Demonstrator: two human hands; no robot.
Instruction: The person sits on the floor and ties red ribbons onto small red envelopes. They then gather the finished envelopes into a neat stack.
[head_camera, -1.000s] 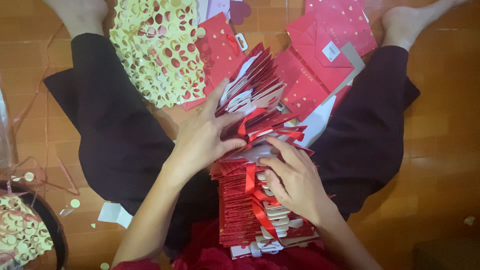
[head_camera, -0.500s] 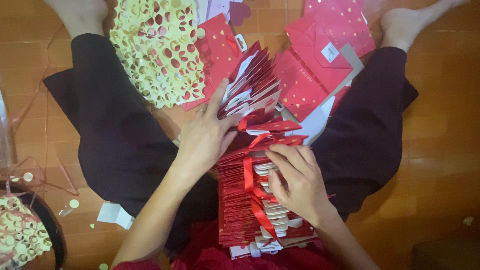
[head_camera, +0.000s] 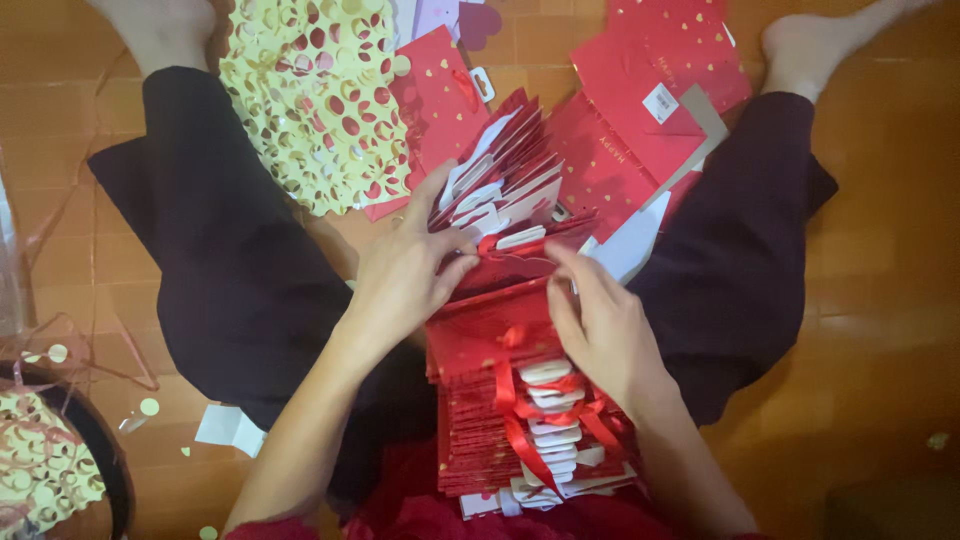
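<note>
A long row of flat red gift bags with red ribbon handles and white tags stands between my legs. My left hand presses on the far part of the row, fingers spread among the fanned bags. My right hand rests on the near side, its fingers pinching the top edge of one red bag that leans toward me. Both hands touch the same spot in the row, close together.
A cream sheet punched with heart holes lies over my left leg. Loose red bags lie on the wooden floor ahead. A dark bowl of cream scraps sits at the left. My bare feet frame the top.
Both hands have shifted a little farther along the row. The right hand has tipped another bag toward me, so more bags now lie on the near side.
</note>
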